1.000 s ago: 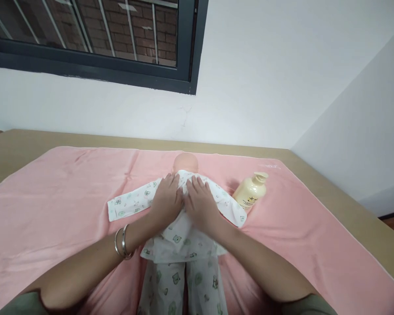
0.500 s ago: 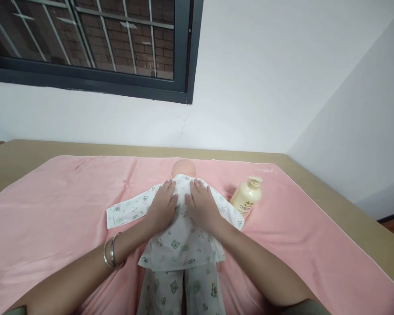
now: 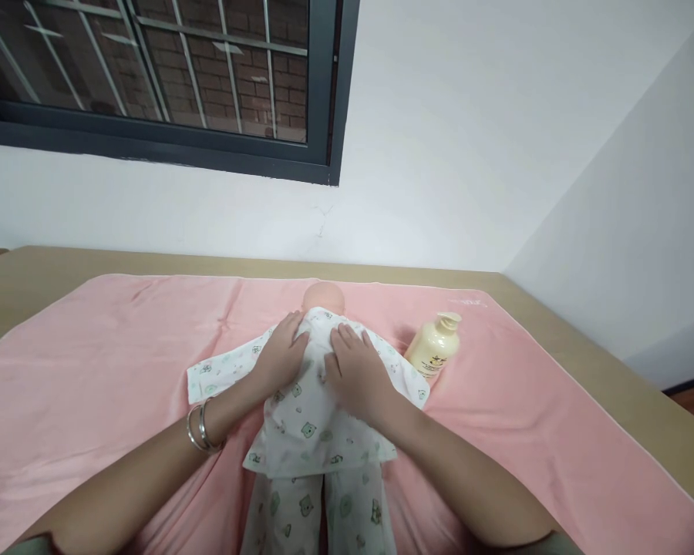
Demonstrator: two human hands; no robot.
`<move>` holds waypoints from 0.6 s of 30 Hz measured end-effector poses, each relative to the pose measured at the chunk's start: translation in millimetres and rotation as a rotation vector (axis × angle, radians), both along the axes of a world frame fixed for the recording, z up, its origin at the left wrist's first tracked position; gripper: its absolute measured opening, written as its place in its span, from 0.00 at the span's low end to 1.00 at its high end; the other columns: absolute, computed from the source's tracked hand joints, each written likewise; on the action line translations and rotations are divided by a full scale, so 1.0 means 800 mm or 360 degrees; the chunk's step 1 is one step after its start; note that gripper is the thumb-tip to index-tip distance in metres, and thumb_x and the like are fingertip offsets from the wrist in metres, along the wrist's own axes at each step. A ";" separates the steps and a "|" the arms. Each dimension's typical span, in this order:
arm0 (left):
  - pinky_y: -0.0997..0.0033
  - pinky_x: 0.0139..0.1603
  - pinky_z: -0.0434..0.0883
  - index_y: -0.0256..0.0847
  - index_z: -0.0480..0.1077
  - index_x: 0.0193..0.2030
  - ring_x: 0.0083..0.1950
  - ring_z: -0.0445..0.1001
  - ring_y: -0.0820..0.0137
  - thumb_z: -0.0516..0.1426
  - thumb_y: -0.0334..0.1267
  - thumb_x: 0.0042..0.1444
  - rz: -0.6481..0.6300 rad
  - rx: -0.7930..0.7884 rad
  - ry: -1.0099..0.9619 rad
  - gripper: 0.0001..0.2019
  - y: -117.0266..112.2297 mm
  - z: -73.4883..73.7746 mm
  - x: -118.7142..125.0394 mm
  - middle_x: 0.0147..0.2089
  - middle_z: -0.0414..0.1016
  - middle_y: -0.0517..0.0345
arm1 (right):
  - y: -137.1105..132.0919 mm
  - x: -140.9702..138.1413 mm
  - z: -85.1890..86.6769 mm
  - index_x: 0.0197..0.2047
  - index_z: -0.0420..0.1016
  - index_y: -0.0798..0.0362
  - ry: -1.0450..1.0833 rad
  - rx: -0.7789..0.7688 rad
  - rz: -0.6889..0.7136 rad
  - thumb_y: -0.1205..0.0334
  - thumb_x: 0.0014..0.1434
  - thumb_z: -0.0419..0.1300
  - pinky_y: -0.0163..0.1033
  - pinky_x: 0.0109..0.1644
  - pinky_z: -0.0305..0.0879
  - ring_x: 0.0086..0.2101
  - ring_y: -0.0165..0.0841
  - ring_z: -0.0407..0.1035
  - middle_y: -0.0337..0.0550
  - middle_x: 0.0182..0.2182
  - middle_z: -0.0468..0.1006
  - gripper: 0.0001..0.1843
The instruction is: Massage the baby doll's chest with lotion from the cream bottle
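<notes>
A baby doll lies on a pink blanket, its bare head toward the wall. It wears a white printed top and matching trousers, with the sleeves spread to both sides. My left hand rests on the left shoulder area of the top, fingers stretched out and holding nothing. On the upper back area at the right lies my right hand, also flat with its fingers extended. Two silver bangles circle my left wrist. The doll's arms are hidden in the sleeves.
A cream pump bottle leans on the blanket by the right sleeve. The pink blanket covers much of a tan table. Behind stands a white wall with a dark-framed barred window.
My left hand has shifted slightly left and outward over the shoulder. My right hand has slid a little toward me on the top. Doll and bottle stay in place.
</notes>
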State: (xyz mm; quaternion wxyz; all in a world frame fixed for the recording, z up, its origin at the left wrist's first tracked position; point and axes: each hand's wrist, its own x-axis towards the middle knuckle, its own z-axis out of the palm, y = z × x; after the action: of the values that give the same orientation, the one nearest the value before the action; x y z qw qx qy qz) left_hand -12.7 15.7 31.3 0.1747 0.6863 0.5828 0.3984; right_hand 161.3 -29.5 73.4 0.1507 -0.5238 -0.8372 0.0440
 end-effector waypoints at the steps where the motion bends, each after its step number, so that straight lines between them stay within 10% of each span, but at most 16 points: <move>1: 0.46 0.71 0.55 0.37 0.62 0.64 0.71 0.58 0.56 0.45 0.41 0.63 -0.0018 0.0011 0.0029 0.24 -0.004 -0.004 0.004 0.68 0.64 0.43 | 0.013 0.002 -0.004 0.67 0.57 0.65 0.0048 0.0001 -0.0056 0.59 0.69 0.42 0.57 0.70 0.43 0.68 0.46 0.48 0.62 0.67 0.58 0.29; 9: 0.44 0.72 0.51 0.40 0.58 0.67 0.73 0.52 0.57 0.44 0.42 0.67 -0.0007 0.0227 0.0087 0.24 -0.021 -0.033 0.019 0.70 0.59 0.44 | 0.053 0.006 -0.044 0.69 0.55 0.60 0.0300 0.0116 -0.0096 0.56 0.69 0.44 0.57 0.70 0.40 0.68 0.43 0.47 0.55 0.67 0.59 0.29; 18: 0.46 0.73 0.52 0.43 0.56 0.68 0.73 0.53 0.59 0.43 0.44 0.68 0.0034 0.0379 -0.0246 0.24 -0.029 -0.042 0.014 0.72 0.55 0.48 | 0.019 -0.001 -0.017 0.71 0.49 0.60 0.0207 0.0366 0.0221 0.58 0.65 0.50 0.63 0.70 0.32 0.70 0.47 0.32 0.56 0.72 0.44 0.34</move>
State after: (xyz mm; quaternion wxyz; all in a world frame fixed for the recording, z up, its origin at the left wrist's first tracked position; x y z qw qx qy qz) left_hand -1.4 -7.8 -2.1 0.1323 0.6632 0.5234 0.5184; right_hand 160.6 -14.4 59.7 0.2603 -0.4400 -0.8594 -0.0081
